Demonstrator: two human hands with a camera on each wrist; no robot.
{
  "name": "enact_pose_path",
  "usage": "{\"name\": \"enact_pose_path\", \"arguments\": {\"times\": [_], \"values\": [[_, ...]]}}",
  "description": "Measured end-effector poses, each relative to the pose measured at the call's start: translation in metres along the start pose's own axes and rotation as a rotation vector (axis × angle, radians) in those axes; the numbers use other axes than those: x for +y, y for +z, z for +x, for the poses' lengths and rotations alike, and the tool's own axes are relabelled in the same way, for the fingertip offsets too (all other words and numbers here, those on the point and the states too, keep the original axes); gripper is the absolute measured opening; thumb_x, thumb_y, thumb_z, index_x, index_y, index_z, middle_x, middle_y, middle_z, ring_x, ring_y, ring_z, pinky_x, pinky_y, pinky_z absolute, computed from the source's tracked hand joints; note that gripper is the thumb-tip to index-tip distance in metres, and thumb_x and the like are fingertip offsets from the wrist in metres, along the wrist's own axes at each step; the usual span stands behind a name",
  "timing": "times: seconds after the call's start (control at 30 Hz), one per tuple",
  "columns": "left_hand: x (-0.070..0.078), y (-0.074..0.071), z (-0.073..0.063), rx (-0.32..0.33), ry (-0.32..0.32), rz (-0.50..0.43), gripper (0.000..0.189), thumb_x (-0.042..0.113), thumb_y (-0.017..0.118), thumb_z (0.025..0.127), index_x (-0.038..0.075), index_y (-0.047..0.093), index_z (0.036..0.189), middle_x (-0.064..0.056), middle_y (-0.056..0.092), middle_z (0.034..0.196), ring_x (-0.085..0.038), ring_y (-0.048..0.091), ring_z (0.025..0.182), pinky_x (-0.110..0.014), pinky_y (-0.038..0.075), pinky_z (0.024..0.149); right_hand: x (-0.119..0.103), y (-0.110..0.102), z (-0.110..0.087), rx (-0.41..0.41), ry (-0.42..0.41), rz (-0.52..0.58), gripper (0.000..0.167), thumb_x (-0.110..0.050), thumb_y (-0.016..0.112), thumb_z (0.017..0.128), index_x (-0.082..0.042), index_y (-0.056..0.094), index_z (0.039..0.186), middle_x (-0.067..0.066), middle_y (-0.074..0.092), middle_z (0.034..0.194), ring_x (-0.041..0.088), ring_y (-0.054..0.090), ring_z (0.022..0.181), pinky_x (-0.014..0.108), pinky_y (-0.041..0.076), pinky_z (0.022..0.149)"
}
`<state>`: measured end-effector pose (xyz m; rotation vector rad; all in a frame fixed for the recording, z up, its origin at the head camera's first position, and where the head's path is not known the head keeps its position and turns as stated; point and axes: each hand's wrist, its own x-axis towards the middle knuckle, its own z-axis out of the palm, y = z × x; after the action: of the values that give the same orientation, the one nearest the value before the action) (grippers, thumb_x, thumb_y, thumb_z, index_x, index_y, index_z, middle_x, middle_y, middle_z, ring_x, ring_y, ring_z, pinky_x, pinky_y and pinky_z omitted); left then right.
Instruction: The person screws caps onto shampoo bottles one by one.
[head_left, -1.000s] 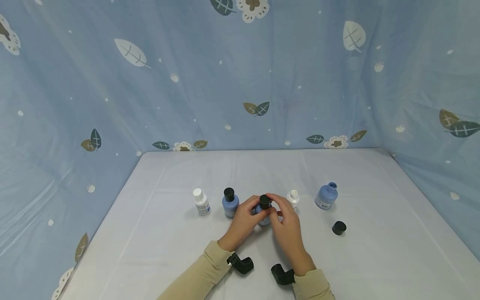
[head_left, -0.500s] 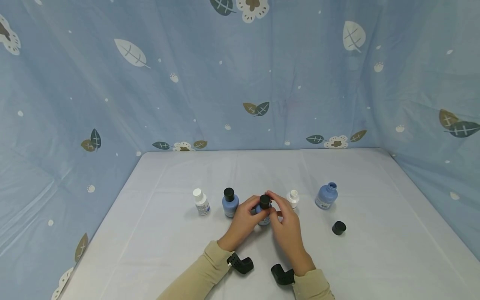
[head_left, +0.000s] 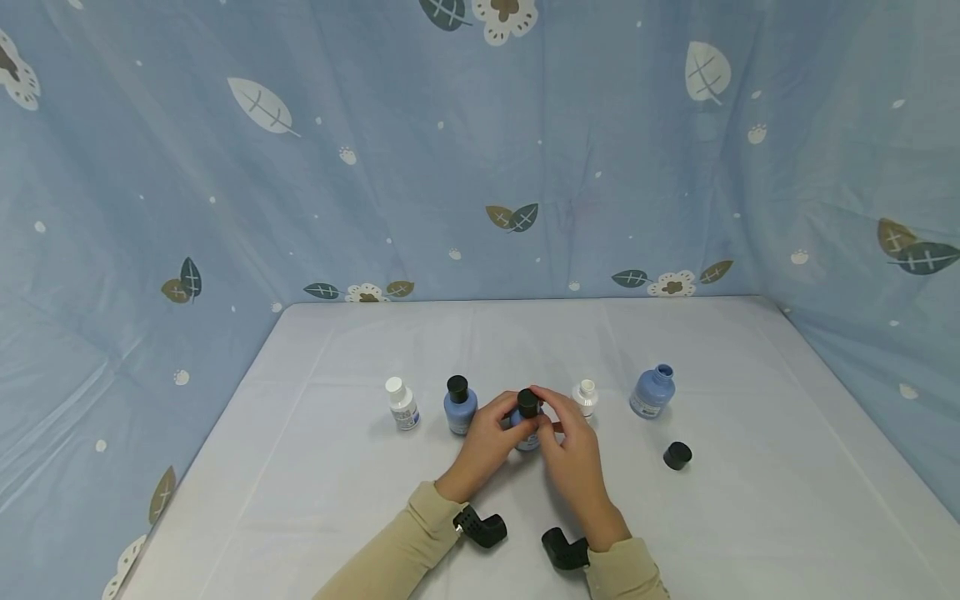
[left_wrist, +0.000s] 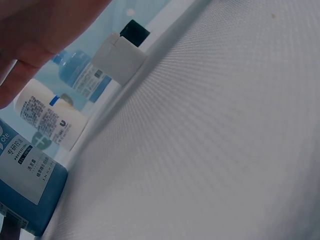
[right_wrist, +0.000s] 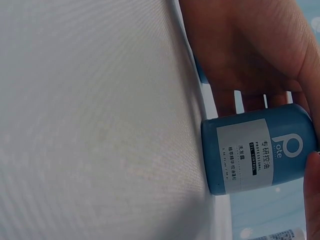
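Note:
A blue bottle (head_left: 528, 443) with a black cap (head_left: 528, 403) stands on the table between both hands. My left hand (head_left: 486, 440) grips its body, the fingers wrapped behind it in the right wrist view. The right hand (head_left: 576, 450) pinches around the cap, with a finger at its far side and the thumb at the near side. The bottle's label (right_wrist: 245, 155) shows fully in the right wrist view. Whether the cap is tight or loose cannot be seen.
Left of the hands stand a white bottle (head_left: 403, 405) and a black-capped blue bottle (head_left: 460, 407). To the right are another white bottle (head_left: 587, 398), an uncapped blue bottle (head_left: 652, 392) and a loose black cap (head_left: 677, 456). A white cap (left_wrist: 119, 59) shows in the left wrist view.
The right index finger has shifted slightly at the cap. Both hands and the bottle otherwise stay in place.

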<state>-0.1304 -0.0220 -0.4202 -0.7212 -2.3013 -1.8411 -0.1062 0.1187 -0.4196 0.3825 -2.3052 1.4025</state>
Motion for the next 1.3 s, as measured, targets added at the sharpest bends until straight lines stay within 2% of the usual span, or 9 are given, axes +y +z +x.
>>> {"name": "enact_pose_path", "arguments": {"times": [0.43, 0.7, 0.8, 0.93, 1.1, 1.17, 1.3], "values": [[-0.001, 0.001, 0.0, 0.001, -0.004, -0.008, 0.026, 0.022, 0.063, 0.084, 0.017, 0.062, 0.109, 0.004, 0.059, 0.105, -0.012, 0.054, 0.1, -0.034, 0.043, 0.085, 0.0, 0.0, 0.001, 0.002, -0.023, 0.01, 0.045, -0.001, 0.05, 0.086, -0.023, 0.05, 0.125, -0.007, 0.05, 0.121, 0.01, 0.047, 0.108, 0.029, 0.046, 0.071], [-0.028, 0.006, 0.002, 0.007, -0.018, 0.005, 0.027, 0.034, 0.063, 0.082, 0.029, 0.06, 0.109, 0.011, 0.058, 0.107, -0.007, 0.053, 0.102, -0.028, 0.042, 0.086, 0.001, 0.001, 0.001, 0.027, -0.023, 0.006, 0.044, 0.001, 0.05, 0.084, -0.017, 0.051, 0.125, -0.006, 0.051, 0.115, 0.011, 0.048, 0.104, 0.028, 0.045, 0.07], [-0.033, 0.006, 0.002, 0.006, -0.023, 0.008, 0.028, 0.036, 0.063, 0.082, 0.031, 0.06, 0.109, 0.013, 0.058, 0.108, -0.006, 0.053, 0.102, -0.028, 0.042, 0.085, 0.002, 0.001, 0.001, 0.028, -0.016, 0.004, 0.045, 0.001, 0.05, 0.084, -0.018, 0.051, 0.125, -0.005, 0.051, 0.114, 0.01, 0.048, 0.104, 0.028, 0.045, 0.07], [-0.031, 0.007, 0.003, 0.007, -0.004, 0.012, 0.028, 0.033, 0.064, 0.082, 0.028, 0.061, 0.11, 0.011, 0.058, 0.107, -0.008, 0.053, 0.101, -0.029, 0.043, 0.084, 0.001, 0.0, 0.001, 0.029, -0.01, 0.004, 0.046, 0.0, 0.05, 0.085, -0.021, 0.05, 0.126, -0.005, 0.051, 0.112, 0.01, 0.048, 0.102, 0.028, 0.045, 0.07], [-0.011, 0.003, 0.001, 0.008, 0.009, -0.012, 0.028, 0.025, 0.064, 0.083, 0.021, 0.062, 0.11, 0.008, 0.059, 0.107, -0.01, 0.054, 0.101, -0.032, 0.043, 0.084, -0.001, 0.0, 0.002, 0.031, -0.017, 0.011, 0.045, 0.002, 0.05, 0.084, -0.018, 0.051, 0.125, -0.004, 0.051, 0.113, 0.011, 0.048, 0.103, 0.029, 0.045, 0.07], [-0.005, 0.002, 0.0, 0.009, -0.006, -0.021, 0.027, 0.025, 0.064, 0.082, 0.022, 0.062, 0.109, 0.008, 0.059, 0.106, -0.01, 0.054, 0.101, -0.034, 0.043, 0.085, -0.001, 0.0, 0.002, 0.026, -0.017, 0.017, 0.046, 0.002, 0.05, 0.084, -0.018, 0.05, 0.126, -0.004, 0.05, 0.117, 0.011, 0.047, 0.106, 0.029, 0.045, 0.07], [-0.016, 0.003, 0.001, 0.013, -0.012, 0.001, 0.027, 0.029, 0.064, 0.082, 0.021, 0.063, 0.108, 0.01, 0.059, 0.105, -0.009, 0.054, 0.1, -0.033, 0.043, 0.085, -0.001, 0.0, 0.001, 0.017, -0.015, 0.016, 0.046, 0.002, 0.049, 0.085, -0.019, 0.049, 0.127, -0.006, 0.049, 0.123, 0.011, 0.046, 0.112, 0.029, 0.047, 0.071]]}}
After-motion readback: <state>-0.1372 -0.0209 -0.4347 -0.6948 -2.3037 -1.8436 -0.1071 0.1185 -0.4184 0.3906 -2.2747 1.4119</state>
